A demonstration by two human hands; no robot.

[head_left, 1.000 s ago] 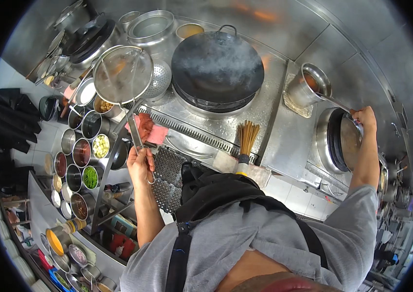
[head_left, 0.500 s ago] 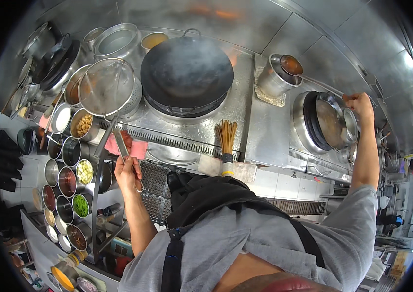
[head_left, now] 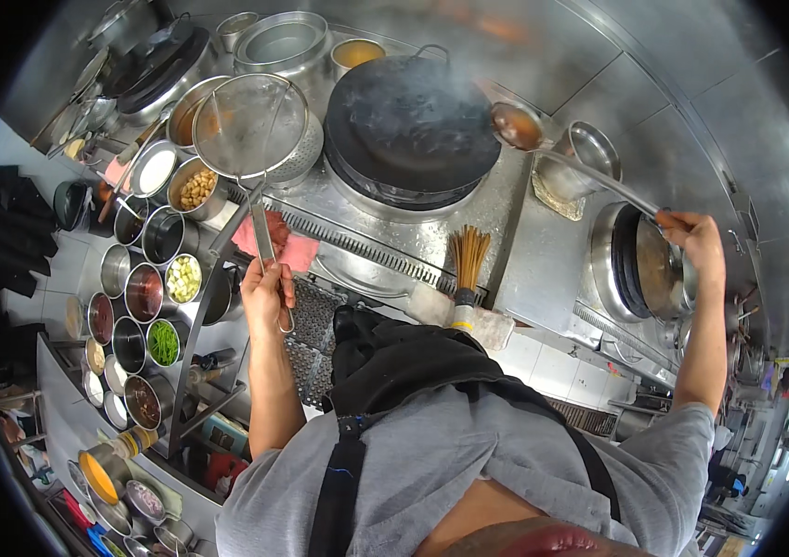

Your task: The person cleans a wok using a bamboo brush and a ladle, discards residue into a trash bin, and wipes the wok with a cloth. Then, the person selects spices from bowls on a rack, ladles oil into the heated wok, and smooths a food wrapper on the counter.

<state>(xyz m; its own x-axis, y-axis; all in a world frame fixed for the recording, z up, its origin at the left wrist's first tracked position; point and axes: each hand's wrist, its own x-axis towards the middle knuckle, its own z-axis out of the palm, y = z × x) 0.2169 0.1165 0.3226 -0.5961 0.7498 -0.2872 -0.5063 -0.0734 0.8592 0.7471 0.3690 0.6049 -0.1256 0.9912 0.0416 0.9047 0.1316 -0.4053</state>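
My left hand (head_left: 267, 286) is closed round the handle of a wire-mesh strainer (head_left: 251, 125). Its round basket lies level beside a steaming black wok (head_left: 408, 130), over a perforated metal pot (head_left: 306, 153). My right hand (head_left: 694, 243) grips the long handle of a ladle (head_left: 517, 126). The ladle's bowl carries an orange-brown liquid and hangs at the wok's right rim. Below and right of that bowl stands an open metal pot (head_left: 591, 153). Nothing but smoke or steam shows inside the wok.
A bamboo brush (head_left: 469, 265) stands at the stove's front edge. Pink cloths (head_left: 294, 252) lie near the strainer's handle. Metal tins hold tan cubes (head_left: 197, 188), pale chunks (head_left: 183, 278) and chopped greens (head_left: 163, 343). A second wok (head_left: 656, 265) sits on the right burner.
My right hand has carried the filled ladle left, from over the metal pot to the wok's right rim. The strainer stays in my left hand. The whole view has shifted.
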